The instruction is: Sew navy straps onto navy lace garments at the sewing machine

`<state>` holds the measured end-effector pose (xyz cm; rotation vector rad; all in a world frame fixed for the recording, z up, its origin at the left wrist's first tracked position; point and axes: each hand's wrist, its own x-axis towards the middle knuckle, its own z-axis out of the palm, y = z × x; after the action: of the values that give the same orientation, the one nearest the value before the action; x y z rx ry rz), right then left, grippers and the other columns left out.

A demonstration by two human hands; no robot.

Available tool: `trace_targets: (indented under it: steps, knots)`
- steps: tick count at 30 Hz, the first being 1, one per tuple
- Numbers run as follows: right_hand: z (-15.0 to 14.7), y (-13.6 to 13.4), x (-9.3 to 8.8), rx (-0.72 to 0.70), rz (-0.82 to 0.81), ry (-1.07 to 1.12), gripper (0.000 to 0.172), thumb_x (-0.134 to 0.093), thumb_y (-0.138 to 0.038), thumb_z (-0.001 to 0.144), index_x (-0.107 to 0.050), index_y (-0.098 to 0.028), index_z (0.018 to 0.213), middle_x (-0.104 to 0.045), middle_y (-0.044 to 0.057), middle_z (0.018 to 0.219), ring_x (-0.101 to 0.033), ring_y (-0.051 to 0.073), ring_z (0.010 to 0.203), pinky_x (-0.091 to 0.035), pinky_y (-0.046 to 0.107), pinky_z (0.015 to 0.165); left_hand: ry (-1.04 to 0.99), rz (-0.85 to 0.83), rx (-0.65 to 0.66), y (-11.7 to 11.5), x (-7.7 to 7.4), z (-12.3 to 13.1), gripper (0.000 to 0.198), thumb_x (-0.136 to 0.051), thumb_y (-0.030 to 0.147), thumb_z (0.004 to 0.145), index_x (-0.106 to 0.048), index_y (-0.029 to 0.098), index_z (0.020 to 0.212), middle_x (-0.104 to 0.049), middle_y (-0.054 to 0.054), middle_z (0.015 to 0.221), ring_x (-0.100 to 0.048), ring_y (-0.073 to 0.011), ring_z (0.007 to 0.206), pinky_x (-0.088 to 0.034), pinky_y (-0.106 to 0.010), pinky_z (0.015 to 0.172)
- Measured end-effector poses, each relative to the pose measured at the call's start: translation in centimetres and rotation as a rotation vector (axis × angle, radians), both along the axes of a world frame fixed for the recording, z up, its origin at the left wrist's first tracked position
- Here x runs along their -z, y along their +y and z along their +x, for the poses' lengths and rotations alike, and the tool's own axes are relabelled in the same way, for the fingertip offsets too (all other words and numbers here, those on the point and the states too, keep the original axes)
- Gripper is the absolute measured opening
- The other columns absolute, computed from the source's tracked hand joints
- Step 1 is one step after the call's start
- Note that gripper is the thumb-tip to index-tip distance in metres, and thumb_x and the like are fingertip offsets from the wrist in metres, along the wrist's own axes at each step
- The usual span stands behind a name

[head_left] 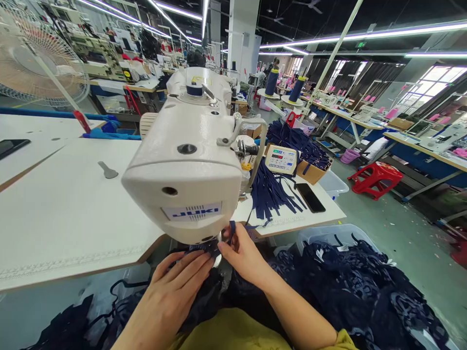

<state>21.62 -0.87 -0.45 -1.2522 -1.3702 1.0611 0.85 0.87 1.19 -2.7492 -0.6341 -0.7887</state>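
Observation:
A white JUKI sewing machine (186,180) fills the middle of the view, its head over the work. Just below it, my left hand (180,282) lies with fingers stretched out and close together on dark navy fabric (207,291). My right hand (242,250) is closed at the needle side, pinching a narrow navy strap (232,227) between thumb and fingers. The machine head hides the needle area and the fingertips there. More navy straps (272,192) lie in a fanned bundle on the table to the right.
Right of the machine are a control panel (280,160), a black phone (310,197) and a cardboard box (313,171). Beside my right arm, a clear bin (339,233) overflows with navy lace garments (350,287). A flat grey metal piece (107,170) lies on the white tabletop (73,209).

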Motion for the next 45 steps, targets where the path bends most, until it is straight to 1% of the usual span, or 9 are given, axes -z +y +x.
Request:
trace_targets:
  steps: [4, 9, 14, 18, 26, 32, 38, 41, 45]
  knots:
    - [0.0, 0.4, 0.5, -0.063, -0.103, 0.155, 0.029, -0.06, -0.03, 0.086, -0.046, -0.021, 0.11, -0.044, -0.005, 0.08, -0.042, 0.01, 0.064, -0.037, 0.024, 0.063, -0.101, -0.08, -0.012, -0.1, 0.7, -0.2, 0.028, -0.046, 0.023, 0.094, -0.059, 0.02, 0.119, -0.068, 0.0, 0.117, -0.06, -0.0106, 0.112, -0.03, -0.026, 0.113]
    - [0.6, 0.9, -1.6, -0.16, -0.083, 0.081, 0.028, -0.064, -0.025, 0.083, -0.048, -0.022, 0.106, -0.047, -0.005, 0.082, -0.043, 0.01, 0.067, -0.037, 0.023, 0.063, -0.219, -0.235, -0.096, -0.2, 1.8, -0.9, 0.027, -0.049, 0.034, 0.093, -0.06, 0.025, 0.115, -0.068, 0.003, 0.116, -0.051, -0.0145, 0.125, -0.042, -0.026, 0.107]
    - [0.9, 1.0, -3.2, -0.17, -0.14, -0.055, 0.028, -0.066, -0.029, 0.081, -0.049, -0.022, 0.103, -0.043, -0.007, 0.074, -0.041, 0.01, 0.064, -0.034, 0.022, 0.058, -0.174, -0.245, -0.05, 0.2, 1.5, -1.0, 0.027, -0.049, 0.036, 0.093, -0.06, 0.027, 0.116, -0.066, 0.005, 0.119, -0.048, -0.0137, 0.127, -0.039, -0.026, 0.107]
    - [0.7, 1.1, -2.5, -0.168, -0.123, -0.022, 0.029, -0.064, -0.028, 0.082, -0.049, -0.022, 0.107, -0.044, -0.007, 0.075, -0.042, 0.011, 0.066, -0.036, 0.023, 0.061, -0.118, -0.23, -0.007, 0.4, 1.2, -0.8, 0.028, -0.047, 0.034, 0.094, -0.058, 0.027, 0.119, -0.064, 0.005, 0.122, -0.048, -0.0131, 0.127, -0.039, -0.026, 0.107]
    - [0.5, 1.2, -1.3, -0.161, -0.093, 0.026, 0.03, -0.063, -0.027, 0.084, -0.05, -0.024, 0.111, -0.048, -0.005, 0.081, -0.045, 0.012, 0.071, -0.039, 0.026, 0.07, -0.061, -0.206, -0.017, 0.3, 1.3, -0.9, 0.032, -0.046, 0.033, 0.094, -0.056, 0.027, 0.124, -0.06, 0.004, 0.129, -0.052, -0.0153, 0.125, -0.045, -0.027, 0.103]
    - [0.6, 1.2, -1.4, -0.159, -0.086, 0.035, 0.029, -0.063, -0.027, 0.084, -0.05, -0.024, 0.11, -0.048, -0.005, 0.082, -0.045, 0.012, 0.071, -0.041, 0.027, 0.073, -0.026, -0.124, 0.067, 0.8, 0.2, -0.6, 0.034, -0.043, 0.028, 0.095, -0.054, 0.023, 0.127, -0.061, 0.002, 0.128, -0.052, -0.0142, 0.124, -0.043, -0.028, 0.106]
    - [0.5, 1.2, -0.6, -0.145, -0.051, 0.105, 0.025, -0.06, -0.028, 0.087, -0.051, -0.023, 0.11, -0.045, -0.004, 0.079, -0.046, 0.012, 0.074, -0.041, 0.027, 0.076, 0.022, -0.005, 0.124, 1.2, -1.3, 0.0, 0.028, -0.044, 0.025, 0.095, -0.059, 0.022, 0.118, -0.069, 0.003, 0.115, -0.061, -0.009, 0.11, -0.028, -0.025, 0.113]
    - [0.5, 1.2, -0.3, -0.156, -0.057, 0.211, 0.021, -0.054, -0.029, 0.091, -0.05, -0.022, 0.11, -0.044, -0.004, 0.079, -0.045, 0.012, 0.075, -0.041, 0.027, 0.077, 0.029, 0.024, 0.083, 0.9, -1.2, 0.2, 0.028, -0.042, 0.025, 0.095, -0.059, 0.023, 0.117, -0.07, 0.003, 0.113, -0.062, -0.0107, 0.107, -0.026, -0.029, 0.112]
    - [0.4, 1.1, -0.8, -0.165, -0.052, 0.131, 0.028, -0.054, -0.021, 0.088, -0.048, -0.022, 0.115, -0.043, -0.004, 0.081, -0.043, 0.012, 0.073, -0.04, 0.026, 0.074, 0.061, 0.012, 0.029, 0.6, -0.6, 0.0, 0.029, -0.044, 0.024, 0.094, -0.057, 0.024, 0.12, -0.068, 0.002, 0.116, -0.061, -0.012, 0.109, -0.034, -0.029, 0.104]
